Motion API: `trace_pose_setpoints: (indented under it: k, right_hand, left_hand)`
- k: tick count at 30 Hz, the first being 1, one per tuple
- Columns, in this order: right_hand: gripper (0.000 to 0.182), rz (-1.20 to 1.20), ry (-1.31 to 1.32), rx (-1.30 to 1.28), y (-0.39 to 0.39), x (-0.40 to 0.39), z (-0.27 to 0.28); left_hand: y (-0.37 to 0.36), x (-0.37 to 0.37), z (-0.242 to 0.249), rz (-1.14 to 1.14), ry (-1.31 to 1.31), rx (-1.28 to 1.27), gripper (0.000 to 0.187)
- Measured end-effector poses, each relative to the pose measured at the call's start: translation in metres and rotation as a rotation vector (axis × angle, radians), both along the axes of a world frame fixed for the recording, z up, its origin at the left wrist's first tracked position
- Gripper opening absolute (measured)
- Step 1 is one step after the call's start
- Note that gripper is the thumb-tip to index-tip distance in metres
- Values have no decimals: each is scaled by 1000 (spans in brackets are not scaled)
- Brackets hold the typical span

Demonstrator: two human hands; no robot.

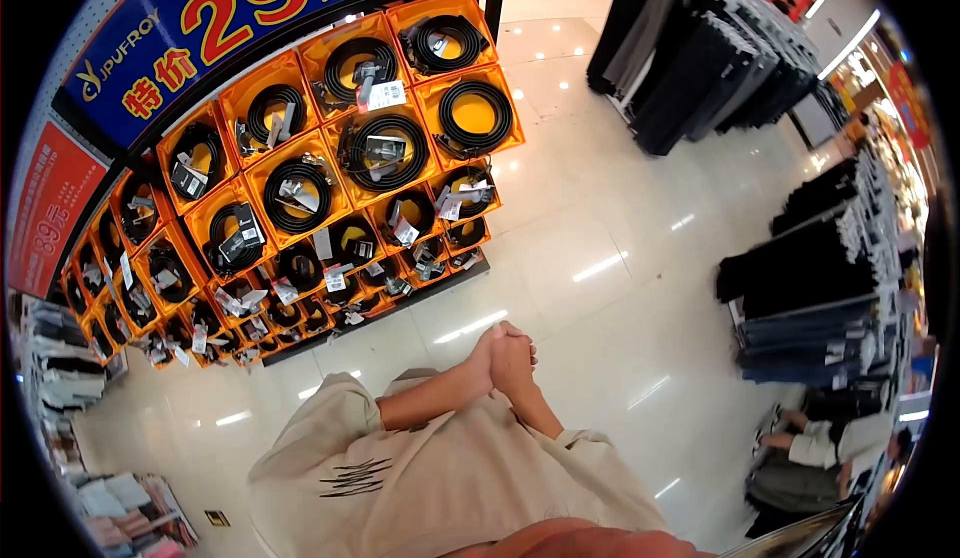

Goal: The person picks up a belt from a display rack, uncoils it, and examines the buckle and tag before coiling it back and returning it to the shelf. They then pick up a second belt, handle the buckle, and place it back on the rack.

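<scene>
My left hand [485, 360] and my right hand [514, 360] are clasped together in front of my beige shirt [440, 478]. The fingers of both are closed and pressed against each other, and no object shows in them. Between the palms the view is hidden. Beyond the hands, to the left, stands a display rack of orange boxes [345, 173]. Coiled black belts [298, 196] with tags and metal buckles lie in the boxes. Neither hand touches the rack.
A blue price sign [250, 18] tops the belt rack. Dark trousers [690, 68] hang at the upper right, with more trousers [800, 268] along the right. A person [840, 443] is at the lower right. Folded clothes [125, 508] lie at the lower left. Shiny tile floor [570, 208] lies between.
</scene>
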State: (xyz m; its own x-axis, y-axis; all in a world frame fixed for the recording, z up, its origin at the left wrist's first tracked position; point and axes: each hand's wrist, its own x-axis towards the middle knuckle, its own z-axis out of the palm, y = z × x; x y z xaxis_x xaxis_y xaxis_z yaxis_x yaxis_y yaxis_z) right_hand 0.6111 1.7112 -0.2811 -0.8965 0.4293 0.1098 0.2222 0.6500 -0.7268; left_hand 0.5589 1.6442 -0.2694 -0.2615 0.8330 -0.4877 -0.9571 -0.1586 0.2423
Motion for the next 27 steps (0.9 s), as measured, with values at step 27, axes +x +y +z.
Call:
trace_pose_setpoints:
  k: [27]
  right_hand:
    - [31, 470, 689, 66, 183, -236, 160]
  left_hand:
    - [95, -140, 134, 985, 500, -201, 62]
